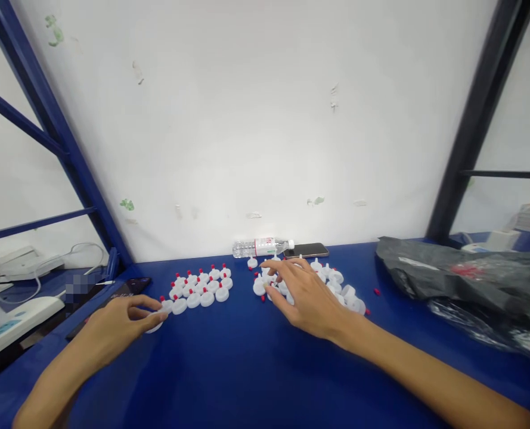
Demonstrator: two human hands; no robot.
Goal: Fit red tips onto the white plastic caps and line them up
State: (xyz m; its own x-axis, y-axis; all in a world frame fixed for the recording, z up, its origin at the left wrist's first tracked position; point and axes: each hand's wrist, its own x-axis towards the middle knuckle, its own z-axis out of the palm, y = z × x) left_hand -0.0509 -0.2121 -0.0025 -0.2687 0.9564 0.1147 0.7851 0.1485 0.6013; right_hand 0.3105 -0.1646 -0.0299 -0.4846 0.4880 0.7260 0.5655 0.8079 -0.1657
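My left hand [115,325] has its thumb and fingertips closed on a white round nozzle cap [154,327] at the left end of the rows; the cap's top is hidden by the fingers. Beside it, several white caps with red tips [207,297] stand upright in slanting rows on the blue table [229,369]. Over a loose pile of white nozzle caps [335,286] hovers my right hand [307,298], thumb and forefinger apart, near a cap [259,287] at the pile's left side. Small red tips [377,291] lie around the pile.
A clear plastic bottle [265,246] lies by the wall, with a phone [307,250] beside it. Another phone [133,286] rests behind my left hand. A dark plastic bag [461,274] covers the right side. Blue frame posts [74,161] and a white power strip [27,319] stand left.
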